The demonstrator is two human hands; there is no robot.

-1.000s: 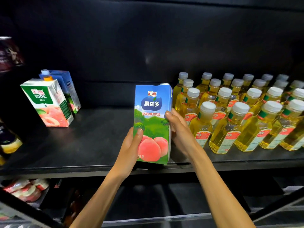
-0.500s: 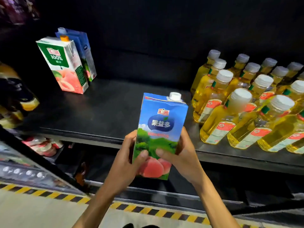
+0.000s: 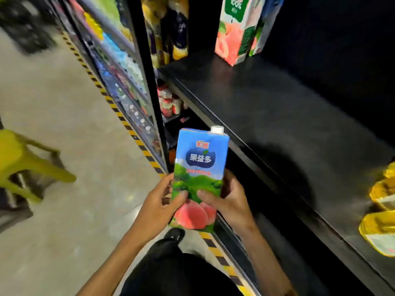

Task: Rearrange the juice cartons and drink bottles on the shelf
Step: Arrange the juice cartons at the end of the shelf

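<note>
Lifted off shelf (image 3: pixel 267 107), carton (image 3: pixel 198 167) held upright (cap (image 3: pixel 217 129) up).

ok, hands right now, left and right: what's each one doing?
Left hand: holding the blue juice carton, thumb across its front.
Right hand: holding the same carton from the other side.

Glossy printed-card juice carton (image 3: pixel 198 178); matt black shelf (image 3: pixel 267 107); smooth floor (image 3: pixel 64 124).

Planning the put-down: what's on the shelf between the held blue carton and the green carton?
Head view: only bare black shelf lies between blue carton and green carton.
</note>
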